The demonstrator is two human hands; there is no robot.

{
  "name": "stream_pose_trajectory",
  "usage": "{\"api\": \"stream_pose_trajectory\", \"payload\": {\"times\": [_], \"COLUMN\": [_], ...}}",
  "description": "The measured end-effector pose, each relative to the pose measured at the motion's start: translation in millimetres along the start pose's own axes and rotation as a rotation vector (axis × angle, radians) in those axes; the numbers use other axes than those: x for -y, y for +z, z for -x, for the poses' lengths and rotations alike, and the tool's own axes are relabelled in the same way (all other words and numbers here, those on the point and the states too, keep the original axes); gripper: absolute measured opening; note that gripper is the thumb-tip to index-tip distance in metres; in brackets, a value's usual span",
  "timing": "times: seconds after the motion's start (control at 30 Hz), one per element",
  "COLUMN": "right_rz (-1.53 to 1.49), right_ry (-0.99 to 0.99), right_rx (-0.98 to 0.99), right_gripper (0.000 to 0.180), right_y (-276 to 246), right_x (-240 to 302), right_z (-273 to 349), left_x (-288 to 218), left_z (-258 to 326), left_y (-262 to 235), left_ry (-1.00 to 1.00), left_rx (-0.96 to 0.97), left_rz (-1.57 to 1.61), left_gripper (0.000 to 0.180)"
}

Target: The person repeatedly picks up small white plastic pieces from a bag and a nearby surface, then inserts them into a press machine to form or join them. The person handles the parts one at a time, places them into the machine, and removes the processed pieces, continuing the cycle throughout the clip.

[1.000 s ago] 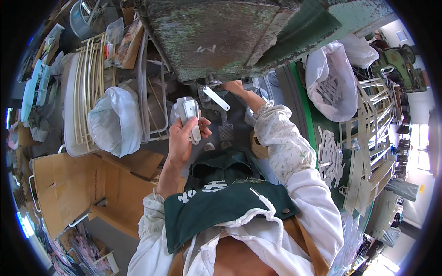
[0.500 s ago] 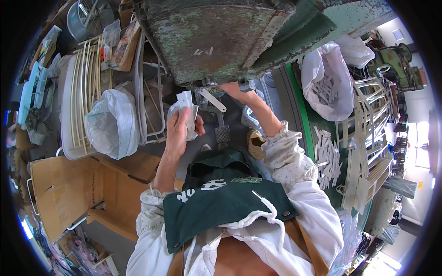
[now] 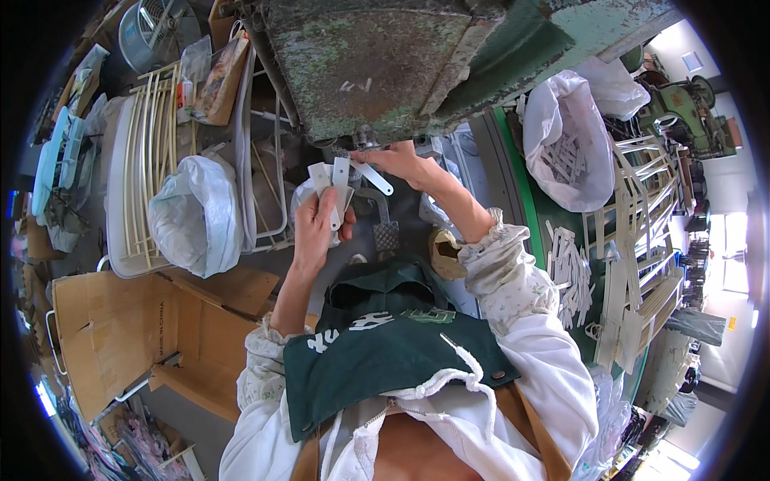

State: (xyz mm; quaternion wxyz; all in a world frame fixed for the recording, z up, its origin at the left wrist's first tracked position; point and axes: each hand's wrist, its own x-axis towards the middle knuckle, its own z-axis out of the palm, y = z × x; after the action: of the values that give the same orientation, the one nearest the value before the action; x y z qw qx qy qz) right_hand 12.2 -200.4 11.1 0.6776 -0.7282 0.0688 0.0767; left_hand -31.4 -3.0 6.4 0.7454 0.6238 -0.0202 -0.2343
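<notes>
My left hand (image 3: 314, 228) is closed round a small fanned bunch of flat white strips (image 3: 340, 175) with rounded ends and small holes. They point up toward the machine. My right hand (image 3: 399, 163) is just under the machine's lower edge, its fingers together at the upper end of another white strip (image 3: 375, 181). That strip slants down to the right, its holed round end free. The fingertips are partly hidden against the metal parts. Above both hands looms the worn green machine (image 3: 361, 72).
A foot pedal (image 3: 386, 237) is below my hands. On the right, a green-edged bench holds a white sack of strips (image 3: 568, 152) and a loose strip pile (image 3: 571, 276). To the left are a white bag (image 3: 195, 216), an open cardboard box (image 3: 120, 329) and a fan (image 3: 156, 32).
My right hand has drawn down and left from under the machine, onto the slanting strip's upper end. In my left hand the strips have fanned wider, one shifting right.
</notes>
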Motion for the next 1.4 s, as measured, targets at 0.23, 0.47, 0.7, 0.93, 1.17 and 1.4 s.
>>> {"api": "stream_pose_trajectory", "payload": {"times": [0.23,0.47,0.7,0.93,1.17,1.4], "right_rz": [-0.018,-0.029,-0.098,-0.139,-0.218,-0.116], "right_ry": [-0.085,-0.092,-0.023,-0.213,0.071,0.014], "right_rx": [-0.012,-0.032,-0.071,-0.263,-0.238,-0.303], "right_gripper": [0.021,0.027,0.022,0.013,0.007,0.017], "right_y": [-6.2,0.5,11.0,12.7,12.4,14.2], "right_x": [12.2,1.2,8.9,-10.5,-16.9,-4.6], "right_z": [28.7,42.0,38.6,11.0,-1.3,6.9], "left_x": [1.3,10.0,3.0,-17.0,-0.5,-3.1], "left_z": [-0.8,7.1,11.9,-13.9,-12.1,-13.1], "left_y": [5.6,13.3,-3.1,-1.5,-10.9,-7.9], "left_ry": [0.016,-0.020,0.041,0.077,-0.065,-0.071], "left_rx": [0.012,-0.108,-0.181,-0.248,-0.162,-0.077], "left_rz": [-0.075,0.217,0.269,0.126,0.235,0.135], "left_gripper": [0.029,0.024,0.017,0.019,0.018,0.019]}}
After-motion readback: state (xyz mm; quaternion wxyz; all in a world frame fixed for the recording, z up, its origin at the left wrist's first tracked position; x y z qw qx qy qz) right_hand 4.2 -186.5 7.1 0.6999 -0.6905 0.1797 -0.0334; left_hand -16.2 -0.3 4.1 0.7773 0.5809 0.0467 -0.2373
